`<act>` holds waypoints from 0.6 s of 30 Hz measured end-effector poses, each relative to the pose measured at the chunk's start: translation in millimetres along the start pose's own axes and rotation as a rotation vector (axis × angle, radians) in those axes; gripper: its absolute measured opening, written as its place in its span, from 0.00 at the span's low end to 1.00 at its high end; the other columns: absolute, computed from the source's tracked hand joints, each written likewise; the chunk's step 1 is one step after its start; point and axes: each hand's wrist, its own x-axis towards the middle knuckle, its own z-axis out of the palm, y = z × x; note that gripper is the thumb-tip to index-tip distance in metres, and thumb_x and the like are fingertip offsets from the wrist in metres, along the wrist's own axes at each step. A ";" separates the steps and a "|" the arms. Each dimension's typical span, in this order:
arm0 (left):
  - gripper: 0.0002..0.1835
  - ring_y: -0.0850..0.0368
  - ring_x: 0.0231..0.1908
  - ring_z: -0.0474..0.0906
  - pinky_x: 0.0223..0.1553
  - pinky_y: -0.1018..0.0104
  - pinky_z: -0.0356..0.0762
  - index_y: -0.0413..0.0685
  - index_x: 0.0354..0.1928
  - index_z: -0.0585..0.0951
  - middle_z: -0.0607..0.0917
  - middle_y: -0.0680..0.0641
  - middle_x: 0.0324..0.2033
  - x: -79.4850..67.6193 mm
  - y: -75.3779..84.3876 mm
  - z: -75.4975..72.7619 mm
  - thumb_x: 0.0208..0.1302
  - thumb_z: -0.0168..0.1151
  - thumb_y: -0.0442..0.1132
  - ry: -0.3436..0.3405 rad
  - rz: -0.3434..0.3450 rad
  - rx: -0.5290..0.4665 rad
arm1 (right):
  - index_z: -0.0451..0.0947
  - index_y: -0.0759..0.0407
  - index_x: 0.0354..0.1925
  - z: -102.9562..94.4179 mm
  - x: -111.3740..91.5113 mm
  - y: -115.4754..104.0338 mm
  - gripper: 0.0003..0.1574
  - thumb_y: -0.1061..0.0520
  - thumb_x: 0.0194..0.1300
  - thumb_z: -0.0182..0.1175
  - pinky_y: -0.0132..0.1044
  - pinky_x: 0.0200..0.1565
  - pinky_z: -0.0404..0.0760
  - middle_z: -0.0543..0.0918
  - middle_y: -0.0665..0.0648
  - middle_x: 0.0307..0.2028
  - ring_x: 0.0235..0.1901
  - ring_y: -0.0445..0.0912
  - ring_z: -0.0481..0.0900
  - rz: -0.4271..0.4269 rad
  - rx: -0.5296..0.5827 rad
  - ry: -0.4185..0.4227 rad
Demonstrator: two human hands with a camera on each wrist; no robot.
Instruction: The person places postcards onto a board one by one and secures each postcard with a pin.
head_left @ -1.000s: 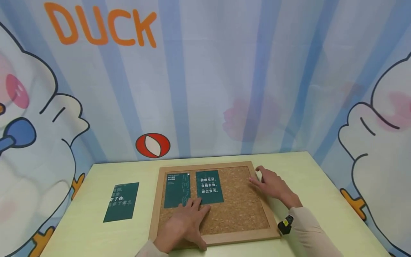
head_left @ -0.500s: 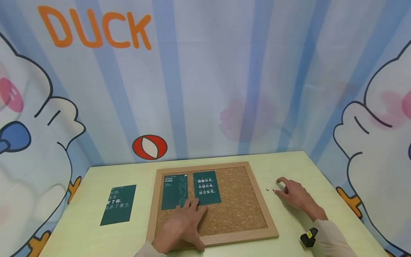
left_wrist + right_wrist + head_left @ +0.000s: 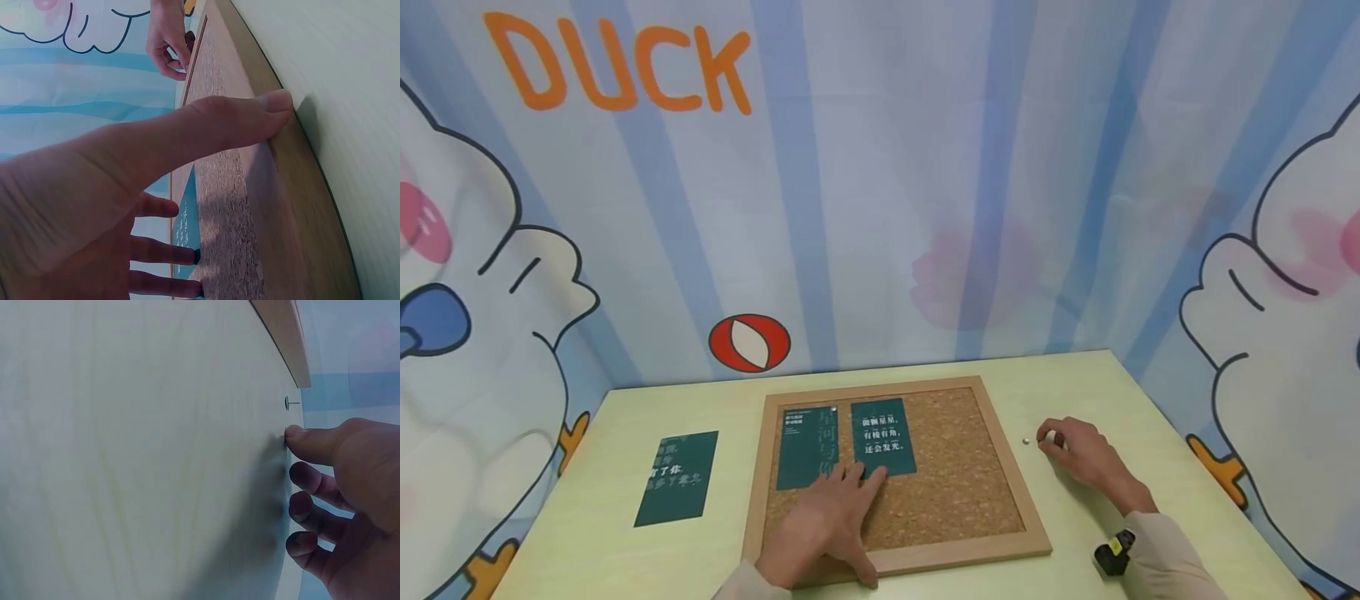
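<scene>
A wood-framed corkboard (image 3: 955, 492) lies on the table with two dark green printed cards on it, a left card (image 3: 805, 446) and a right card (image 3: 883, 425). A small pin head shows at the left card's top right corner. My left hand (image 3: 823, 521) rests on the board with fingers spread, fingertips by the cards' lower edges; its thumb (image 3: 250, 119) lies on the front frame. Right of the board, my right hand (image 3: 1086, 454) pinches at a thumbtack hidden by its fingertips, low over the table. Another thumbtack (image 3: 288, 403) lies just beside them, flat head and pin showing.
A third green card (image 3: 677, 479) lies on the pale table (image 3: 587, 467) left of the board. Behind the table hangs a striped curtain (image 3: 887, 208) with cartoon ducks. The board's right frame (image 3: 284, 337) stands close to the right hand.
My right hand has moved off the board's right edge to the two thumbtacks on the table, and its fingers have closed over one. The left hand has stayed on the board.
</scene>
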 end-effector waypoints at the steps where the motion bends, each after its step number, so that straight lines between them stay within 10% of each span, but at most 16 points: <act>1: 0.71 0.37 0.68 0.54 0.60 0.39 0.60 0.59 0.74 0.53 0.59 0.42 0.70 0.3 0.2 0.1 0.22 0.75 0.73 -0.006 -0.006 -0.008 | 0.80 0.52 0.39 0.0 -0.2 -0.2 0.04 0.59 0.67 0.59 0.37 0.24 0.66 0.73 0.48 0.26 0.22 0.42 0.67 -0.001 -0.001 0.001; 18: 0.72 0.40 0.71 0.44 0.57 0.43 0.67 0.53 0.74 0.54 0.49 0.43 0.73 5.6 5.1 -0.6 0.23 0.78 0.69 -0.078 -0.089 -0.049 | 0.78 0.55 0.36 2.1 -2.2 1.3 0.03 0.57 0.67 0.59 0.36 0.27 0.68 0.74 0.47 0.27 0.26 0.39 0.70 -0.018 0.001 0.020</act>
